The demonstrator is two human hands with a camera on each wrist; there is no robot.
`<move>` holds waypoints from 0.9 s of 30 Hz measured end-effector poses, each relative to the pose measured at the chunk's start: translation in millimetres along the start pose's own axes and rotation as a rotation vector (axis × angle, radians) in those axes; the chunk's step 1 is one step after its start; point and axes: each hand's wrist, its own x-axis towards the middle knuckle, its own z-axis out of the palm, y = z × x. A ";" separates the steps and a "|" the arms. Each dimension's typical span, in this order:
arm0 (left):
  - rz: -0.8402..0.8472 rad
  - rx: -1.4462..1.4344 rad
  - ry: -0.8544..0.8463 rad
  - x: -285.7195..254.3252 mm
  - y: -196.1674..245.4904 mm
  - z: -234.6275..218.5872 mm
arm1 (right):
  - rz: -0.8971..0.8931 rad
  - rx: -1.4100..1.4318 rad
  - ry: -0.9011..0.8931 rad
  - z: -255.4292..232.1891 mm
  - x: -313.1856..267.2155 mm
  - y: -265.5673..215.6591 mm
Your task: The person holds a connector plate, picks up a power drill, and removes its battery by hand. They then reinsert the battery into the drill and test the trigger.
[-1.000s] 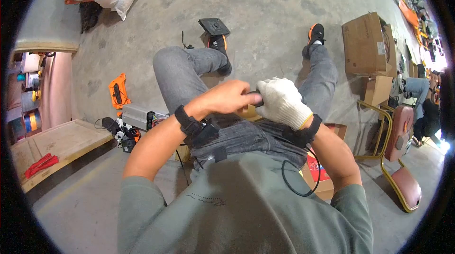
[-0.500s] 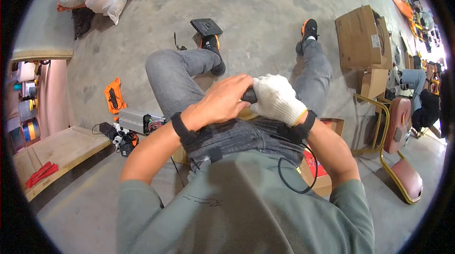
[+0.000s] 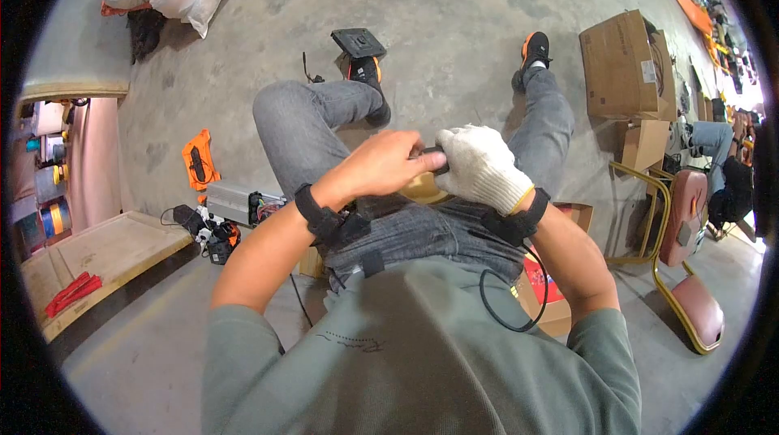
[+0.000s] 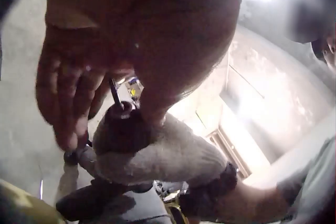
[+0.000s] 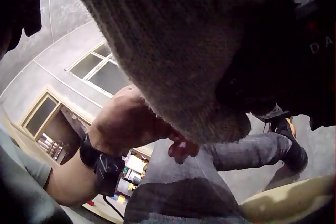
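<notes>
My right hand (image 3: pixel 479 165), in a white knitted glove, grips a dark tool (image 3: pixel 439 161) above my lap. A thin metal shaft (image 4: pixel 116 92) sticks out of the tool's round end in the left wrist view. My bare left hand (image 3: pixel 388 162) meets it from the other side, its thumb along the dark end and its fingers bent around by the shaft. Much of the tool is hidden by the two hands. In the right wrist view a black body with pale letters (image 5: pixel 320 48) shows beside the glove. Below the hands, between the thighs, is a yellow curved object (image 3: pixel 423 189).
A flat black stand (image 3: pixel 358 43) lies by one shoe. To the left are an orange case (image 3: pixel 200 161), a silver metal unit (image 3: pixel 230 202) and a low wooden platform (image 3: pixel 114 260) with red gloves (image 3: pixel 73 295). Cardboard boxes (image 3: pixel 621 66) and a pink chair (image 3: pixel 683 216) stand right.
The left hand has turned about the tool's end: its fingers covered it half a second ago, and now the thumb lies along it again. The gloved right hand keeps its grip nearly in place.
</notes>
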 end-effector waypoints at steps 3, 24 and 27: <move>0.089 -0.106 0.030 -2.2 -5.7 7.3 | -0.024 0.001 0.005 -0.3 -0.2 -0.7; -0.126 -0.244 -0.226 3.0 5.9 -7.6 | 0.000 0.052 0.038 -1.8 -2.1 -0.5; 0.223 -0.077 0.048 -4.4 1.5 6.3 | -0.007 0.039 0.036 1.1 -2.6 2.1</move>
